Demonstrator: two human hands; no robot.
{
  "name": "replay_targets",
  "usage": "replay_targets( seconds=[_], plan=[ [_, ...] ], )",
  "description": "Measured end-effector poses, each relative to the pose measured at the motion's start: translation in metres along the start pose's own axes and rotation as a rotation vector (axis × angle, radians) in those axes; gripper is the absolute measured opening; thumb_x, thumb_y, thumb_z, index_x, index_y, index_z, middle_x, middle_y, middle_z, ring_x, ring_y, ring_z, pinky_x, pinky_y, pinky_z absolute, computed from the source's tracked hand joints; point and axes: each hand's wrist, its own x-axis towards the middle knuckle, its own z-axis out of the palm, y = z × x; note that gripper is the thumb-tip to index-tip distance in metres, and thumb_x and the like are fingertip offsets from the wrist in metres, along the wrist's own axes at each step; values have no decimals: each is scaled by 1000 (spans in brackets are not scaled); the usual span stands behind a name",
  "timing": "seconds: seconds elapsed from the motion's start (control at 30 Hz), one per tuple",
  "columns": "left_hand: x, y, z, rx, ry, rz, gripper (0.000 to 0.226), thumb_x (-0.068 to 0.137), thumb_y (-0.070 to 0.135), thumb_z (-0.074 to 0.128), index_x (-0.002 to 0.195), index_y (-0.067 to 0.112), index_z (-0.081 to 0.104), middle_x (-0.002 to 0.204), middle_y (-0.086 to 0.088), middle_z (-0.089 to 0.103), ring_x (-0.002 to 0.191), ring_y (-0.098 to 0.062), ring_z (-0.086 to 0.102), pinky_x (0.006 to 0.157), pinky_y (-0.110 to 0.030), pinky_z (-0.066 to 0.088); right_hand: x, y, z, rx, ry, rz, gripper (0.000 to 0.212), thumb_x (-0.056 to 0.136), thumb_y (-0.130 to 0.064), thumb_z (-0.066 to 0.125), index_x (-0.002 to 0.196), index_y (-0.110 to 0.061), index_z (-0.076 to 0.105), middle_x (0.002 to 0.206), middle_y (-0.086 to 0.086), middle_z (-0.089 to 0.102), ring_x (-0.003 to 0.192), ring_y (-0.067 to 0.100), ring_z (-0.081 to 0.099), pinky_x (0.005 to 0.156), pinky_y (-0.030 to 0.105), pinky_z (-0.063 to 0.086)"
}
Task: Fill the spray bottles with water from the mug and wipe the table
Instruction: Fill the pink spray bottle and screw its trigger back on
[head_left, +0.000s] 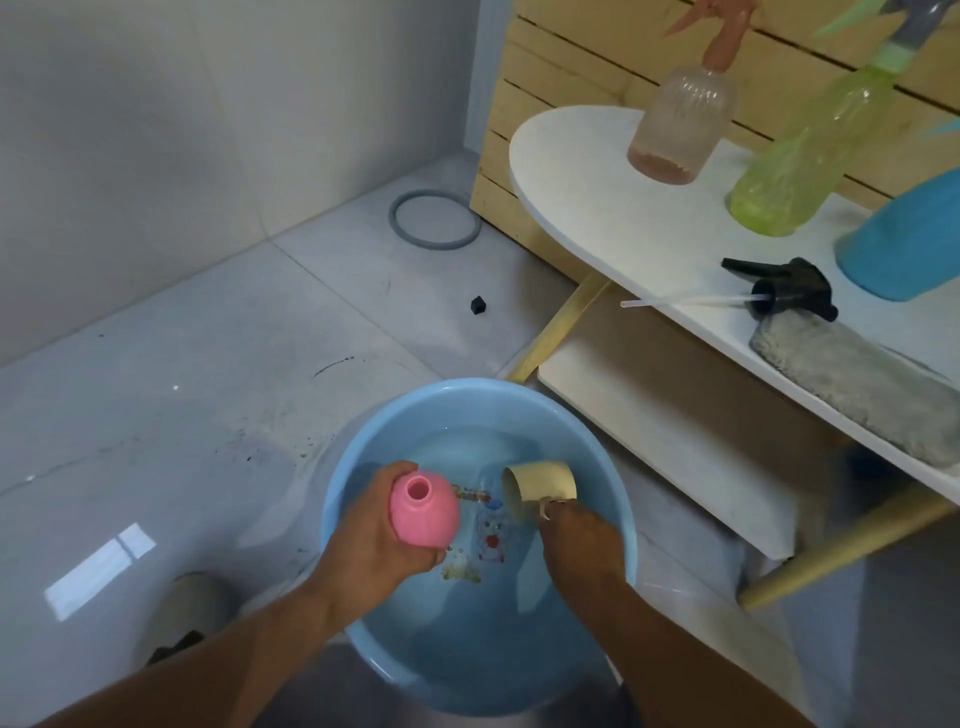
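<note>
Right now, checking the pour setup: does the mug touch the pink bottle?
Apart. The head view shows open water between the mug in the right hand and the pink bottle.
</note>
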Motion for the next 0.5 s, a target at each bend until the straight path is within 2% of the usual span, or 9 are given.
replay_targets(
  seconds=[0.1, 0.23, 0.33, 0.4, 0.5],
  plan=[
    [2, 1, 2, 12, -2, -7, 94, 58, 21, 102, 129, 43, 44, 115, 40, 52, 110, 13, 53, 82, -13, 51, 5, -6, 8, -118, -22, -32, 29, 99, -5, 48, 117, -18, 66, 116, 1, 68, 103, 21, 70, 81, 31, 53],
    [6, 4, 1, 6, 14, 1, 90, 59, 18, 101, 125, 44, 45, 113, 40, 53, 110, 11, 55, 84, -17, 52, 10, -15, 17, -149, -57, -87, 32, 100, -3, 43, 123, -14, 62, 122, 5, 65, 112, 23, 66, 87, 33, 52],
    [9, 5, 0, 11, 29, 12, 92, 57, 22, 101, 126, 45, 45, 115, 35, 54, 111, 7, 56, 87, -21, 54, 13, -21, 23, 35, -118, -10, 29, 100, -9, 47, 121, -17, 67, 121, 4, 69, 113, 23, 66, 90, 31, 51],
    [9, 6, -2, 6, 40, 21, 91, 57, 23, 101, 125, 46, 46, 116, 34, 55, 110, 6, 58, 86, -20, 54, 12, -24, 23, 244, -126, 59, 27, 103, -18, 47, 120, -18, 68, 120, 6, 69, 112, 25, 65, 89, 30, 48],
    [8, 12, -5, -18, 51, 40, 89, 58, 20, 101, 125, 45, 47, 115, 33, 54, 109, 5, 58, 82, -17, 55, 10, -25, 15, 654, -151, 221, 28, 106, -29, 46, 94, -13, 65, 102, 12, 69, 95, 27, 64, 78, 31, 43]
  ],
)
